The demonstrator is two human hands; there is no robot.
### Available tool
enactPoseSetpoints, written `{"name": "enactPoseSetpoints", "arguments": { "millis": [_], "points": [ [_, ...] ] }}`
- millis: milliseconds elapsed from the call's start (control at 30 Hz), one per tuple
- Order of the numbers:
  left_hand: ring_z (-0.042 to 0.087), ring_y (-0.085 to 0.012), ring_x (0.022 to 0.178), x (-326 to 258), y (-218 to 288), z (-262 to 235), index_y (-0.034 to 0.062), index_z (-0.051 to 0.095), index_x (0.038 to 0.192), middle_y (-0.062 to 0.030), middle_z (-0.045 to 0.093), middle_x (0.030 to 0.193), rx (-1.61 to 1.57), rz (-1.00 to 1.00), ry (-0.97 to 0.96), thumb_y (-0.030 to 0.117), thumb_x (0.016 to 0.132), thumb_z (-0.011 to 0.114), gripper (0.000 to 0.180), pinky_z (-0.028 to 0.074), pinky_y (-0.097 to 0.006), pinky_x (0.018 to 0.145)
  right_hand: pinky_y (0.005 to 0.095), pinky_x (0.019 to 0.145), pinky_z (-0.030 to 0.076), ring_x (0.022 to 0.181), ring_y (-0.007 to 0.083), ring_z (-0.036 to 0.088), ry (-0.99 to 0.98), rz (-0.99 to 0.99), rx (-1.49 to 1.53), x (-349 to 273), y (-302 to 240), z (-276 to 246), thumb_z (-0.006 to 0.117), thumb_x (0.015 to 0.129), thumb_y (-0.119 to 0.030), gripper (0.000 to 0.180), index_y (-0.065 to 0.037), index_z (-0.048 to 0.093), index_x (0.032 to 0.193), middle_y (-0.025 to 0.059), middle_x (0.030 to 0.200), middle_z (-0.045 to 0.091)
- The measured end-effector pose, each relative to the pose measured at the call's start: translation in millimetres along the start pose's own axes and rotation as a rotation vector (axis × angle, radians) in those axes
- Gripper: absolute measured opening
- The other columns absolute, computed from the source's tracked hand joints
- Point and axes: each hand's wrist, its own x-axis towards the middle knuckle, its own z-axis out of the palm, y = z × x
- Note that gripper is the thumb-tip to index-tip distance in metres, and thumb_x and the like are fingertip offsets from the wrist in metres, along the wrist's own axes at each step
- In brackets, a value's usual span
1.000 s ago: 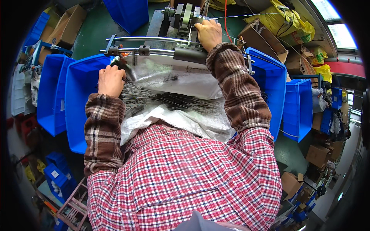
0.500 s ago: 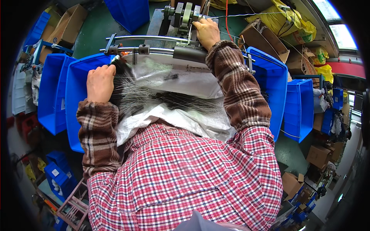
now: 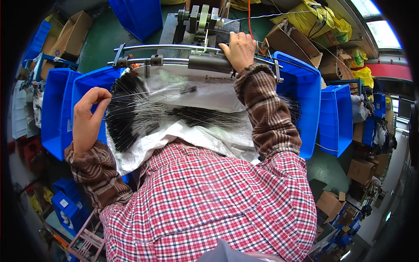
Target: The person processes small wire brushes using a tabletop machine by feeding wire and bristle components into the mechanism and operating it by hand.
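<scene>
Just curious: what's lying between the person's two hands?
In the head view, a pile of thin wire brushes on white sacking lies between left hand and right hand.

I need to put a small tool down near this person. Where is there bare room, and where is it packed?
Bare green floor lies between the cardboard box and the machine. The blue bin on the right looks partly empty. Crowded: the lap, covered by black wire brushes on a white sack, where the left hand pinches one; the right hand rests on the machine.

Right fingertips (image 3: 230,38) behind machine (image 3: 200,19)
</scene>
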Motion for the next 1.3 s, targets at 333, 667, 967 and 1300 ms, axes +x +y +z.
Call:
{"name": "enactPoseSetpoints", "arguments": {
  "millis": [333,667,967,1300],
  "points": [
    [0.062,-0.0205,0.077,28.6,30.7,54.9,-0.0026,0.061,0.091,-0.0107,0.063,0.084,-0.204,0.133,-0.113,-0.001,0.083,0.061,0.008,0.048,-0.029,0.071,0.0418,0.08,0.039,0.094,0.025,0.054,0.005,-0.077,0.06,19.6,-56.3,1.4,0.068,0.08,-0.041,0.036,-0.008,0.062,0.093,0.0072,0.093,0.059],
    [0.062,-0.0105,0.084,47.4,29.1,58.0,-0.004,0.065,0.096,-0.0051,0.066,0.088,-0.307,0.052,-0.206,-0.004,0.086,0.058,0.012,0.048,-0.023,0.078,0.0431,0.075,0.049,0.086,0.0297,0.062,0.053,-0.063,0.232,24.4,41.3,9.1,0.059,0.087,-0.026,0.017,-0.011,0.068,0.087,0.0096,0.088,0.065],
    [0.062,-0.0105,0.08,67.6,43.2,104.9,-0.0017,0.059,0.097,-0.0059,0.065,0.087,-0.54,0.122,-0.155,0.0,0.086,0.061,0.011,0.051,-0.026,0.077,0.0345,0.074,0.053,0.082,0.0282,0.068,-0.58,-0.218,0.9,-27.0,3.1,-132.8,0.069,0.082,-0.02,0.034,-0.007,0.065,0.113,0.0157,0.093,0.068],
    [0.064,-0.0248,0.082,92.2,-26.9,117.1,0.0076,0.062,0.112,-0.0114,0.062,0.097,0.16,0.052,0.203,0.012,0.082,0.066,0.031,0.052,-0.033,0.073,0.0385,0.075,0.045,0.083,0.0239,0.059,0.075,-0.239,0.186,25.0,-7.6,6.8,0.057,0.082,-0.013,0.016,-0.013,0.069,0.092,0.004,0.081,0.063]
  ]
}}
